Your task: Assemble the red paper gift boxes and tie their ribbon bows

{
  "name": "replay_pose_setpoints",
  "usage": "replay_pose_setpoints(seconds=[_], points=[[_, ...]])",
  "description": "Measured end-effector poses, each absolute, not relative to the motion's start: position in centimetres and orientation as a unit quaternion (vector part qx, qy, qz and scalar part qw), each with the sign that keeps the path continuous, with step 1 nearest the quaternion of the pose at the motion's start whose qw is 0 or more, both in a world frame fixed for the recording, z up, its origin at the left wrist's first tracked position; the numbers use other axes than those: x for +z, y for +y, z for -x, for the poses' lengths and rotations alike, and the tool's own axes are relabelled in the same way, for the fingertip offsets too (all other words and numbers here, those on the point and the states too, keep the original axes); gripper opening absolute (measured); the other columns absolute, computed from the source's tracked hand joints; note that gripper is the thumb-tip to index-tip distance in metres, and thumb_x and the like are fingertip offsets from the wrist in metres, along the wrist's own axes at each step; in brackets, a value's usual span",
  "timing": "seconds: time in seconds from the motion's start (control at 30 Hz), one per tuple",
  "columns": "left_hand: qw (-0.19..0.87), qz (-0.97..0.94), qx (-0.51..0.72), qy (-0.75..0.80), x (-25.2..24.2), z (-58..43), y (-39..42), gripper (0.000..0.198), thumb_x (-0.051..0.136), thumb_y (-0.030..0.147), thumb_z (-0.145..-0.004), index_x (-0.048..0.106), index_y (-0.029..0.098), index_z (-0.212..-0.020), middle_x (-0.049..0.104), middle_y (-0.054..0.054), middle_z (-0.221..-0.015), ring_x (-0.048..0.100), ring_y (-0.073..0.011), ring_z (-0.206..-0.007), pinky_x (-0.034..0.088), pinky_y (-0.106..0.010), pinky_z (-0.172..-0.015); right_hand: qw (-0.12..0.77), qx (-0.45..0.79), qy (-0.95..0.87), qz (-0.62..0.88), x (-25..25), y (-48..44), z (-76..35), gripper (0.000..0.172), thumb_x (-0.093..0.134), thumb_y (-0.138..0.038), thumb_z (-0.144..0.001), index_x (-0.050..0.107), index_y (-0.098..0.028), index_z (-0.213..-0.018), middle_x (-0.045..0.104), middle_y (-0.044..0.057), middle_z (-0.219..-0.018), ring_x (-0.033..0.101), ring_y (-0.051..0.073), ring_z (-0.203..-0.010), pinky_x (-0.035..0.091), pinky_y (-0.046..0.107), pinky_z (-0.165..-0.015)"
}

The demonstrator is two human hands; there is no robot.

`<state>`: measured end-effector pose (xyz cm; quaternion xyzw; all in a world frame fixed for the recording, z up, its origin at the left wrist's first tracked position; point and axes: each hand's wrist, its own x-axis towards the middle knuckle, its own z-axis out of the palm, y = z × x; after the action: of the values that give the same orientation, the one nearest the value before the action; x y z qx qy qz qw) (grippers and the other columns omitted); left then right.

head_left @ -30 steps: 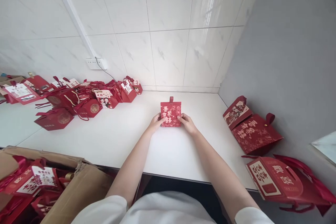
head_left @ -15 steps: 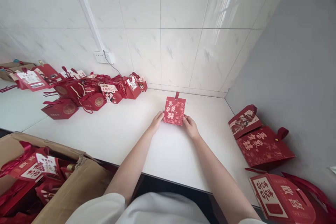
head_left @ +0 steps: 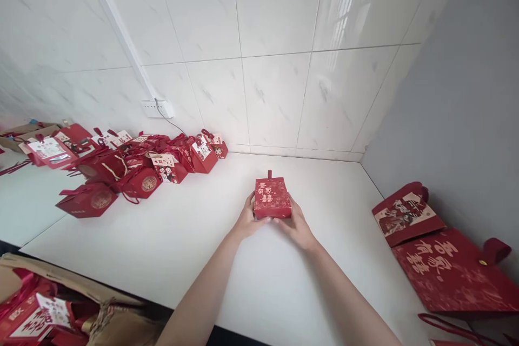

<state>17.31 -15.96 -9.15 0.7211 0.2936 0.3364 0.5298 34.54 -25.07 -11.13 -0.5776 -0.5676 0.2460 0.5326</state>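
Between my two hands is a small red gift box (head_left: 272, 198) with pale Chinese characters, a floral print and a short red ribbon tab at its far edge. It is tilted so that its top and near side both show, over the middle of the white table (head_left: 194, 259). My left hand (head_left: 248, 218) grips its left side, with the thumb under the near edge. On the other side, my right hand (head_left: 297, 224) holds the right side, thumb also along the near edge. Most fingertips are hidden behind the box.
Several red gift boxes (head_left: 141, 181) with ribbons and tags crowd the table's left back. A cardboard box (head_left: 117, 324) of red boxes stands at lower left. More red boxes (head_left: 450, 270) lie at right against the grey wall (head_left: 458, 119). A power socket (head_left: 157, 108) sits on the tiled wall.
The gift box has tipped back, now showing its near side. Both hands have shifted from its sides toward its near corners, thumbs coming closer together. The camera view has also shifted.
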Motion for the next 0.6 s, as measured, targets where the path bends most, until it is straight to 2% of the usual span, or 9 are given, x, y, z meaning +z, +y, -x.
replay_pose_setpoints(seconds=[0.07,0.13,0.2,0.3,0.37,0.47,0.53,0.6], points=[[0.519,-0.713,0.354,0.311,-9.3,-17.4,-15.7,0.062,0.069,0.042,-0.072,0.051,0.022,-0.128,0.03,-0.011,-0.149,0.052,-0.0292,-0.119,0.051,-0.039,-0.091,0.538,0.234,-0.554,0.59,-11.5,-24.8,-34.4,0.076,0.06,-0.052,-0.081,0.026,-0.03,-0.145,0.024,0.005,-0.152,0.022,0.029,-0.139,0.024,0.05,-0.112],[0.499,-0.714,0.363,0.33,-9.4,-17.3,-15.1,0.042,0.059,0.046,-0.079,0.063,0.021,-0.113,0.029,-0.01,-0.15,0.061,-0.0252,-0.102,0.055,-0.037,-0.077,0.547,0.253,-0.529,0.597,-11.7,-24.5,-34.4,0.071,0.055,-0.05,-0.085,0.023,-0.032,-0.145,0.037,0.005,-0.146,0.035,0.028,-0.133,0.031,0.05,-0.109],[0.488,-0.711,0.374,0.342,-9.5,-17.1,-14.4,0.038,0.052,0.049,-0.083,0.068,0.02,-0.102,0.033,-0.01,-0.148,0.064,-0.0201,-0.084,0.054,-0.035,-0.067,0.55,0.284,-0.504,0.602,-11.7,-24.3,-34.4,0.065,0.05,-0.048,-0.088,0.022,-0.035,-0.146,0.05,0.003,-0.136,0.048,0.027,-0.123,0.037,0.049,-0.104],[0.507,-0.681,0.392,0.354,-9.8,-16.9,-13.4,0.04,0.049,0.05,-0.085,0.068,0.018,-0.102,0.052,-0.012,-0.134,0.064,-0.0168,-0.074,0.053,-0.034,-0.064,0.552,0.29,-0.49,0.609,-11.4,-24.4,-34.5,0.056,0.044,-0.044,-0.092,0.025,-0.038,-0.144,0.054,0.0,-0.132,0.053,0.026,-0.118,0.041,0.047,-0.102],[0.538,-0.659,0.388,0.355,-10.0,-16.8,-13.1,0.045,0.044,0.052,-0.087,0.068,0.016,-0.101,0.062,-0.013,-0.119,0.064,-0.0186,-0.077,0.053,-0.035,-0.067,0.563,0.248,-0.501,0.609,-11.1,-24.8,-34.6,0.05,0.04,-0.039,-0.094,0.029,-0.038,-0.143,0.051,-0.001,-0.135,0.052,0.025,-0.119,0.042,0.047,-0.101],[0.563,-0.658,0.358,0.348,-10.0,-16.7,-13.2,0.049,0.043,0.053,-0.087,0.068,0.013,-0.101,0.067,-0.013,-0.106,0.064,-0.0238,-0.091,0.052,-0.037,-0.075,0.563,0.131,-0.546,0.606,-10.8,-25.3,-34.5,0.044,0.035,-0.03,-0.095,0.038,-0.038,-0.139,0.044,-0.002,-0.141,0.045,0.024,-0.126,0.038,0.047,-0.105],[0.565,-0.67,0.348,0.333,-9.9,-16.7,-13.5,0.049,0.049,0.052,-0.085,0.063,0.016,-0.114,0.064,-0.012,-0.117,0.059,-0.0262,-0.107,0.049,-0.04,-0.088,0.535,0.063,-0.588,0.603,-10.7,-25.5,-34.3,0.044,0.033,-0.025,-0.095,0.041,-0.038,-0.137,0.037,-0.003,-0.145,0.04,0.024,-0.13,0.036,0.046,-0.107],[0.577,-0.683,0.342,0.289,-9.9,-16.6,-13.8,0.059,0.052,0.05,-0.084,0.047,0.021,-0.134,0.05,-0.01,-0.137,0.047,-0.0267,-0.125,0.04,-0.041,-0.102,0.496,0.029,-0.632,0.595,-10.7,-25.5,-33.8,0.048,0.034,-0.021,-0.095,0.038,-0.038,-0.139,0.034,-0.002,-0.147,0.041,0.024,-0.13,0.038,0.044,-0.105]])
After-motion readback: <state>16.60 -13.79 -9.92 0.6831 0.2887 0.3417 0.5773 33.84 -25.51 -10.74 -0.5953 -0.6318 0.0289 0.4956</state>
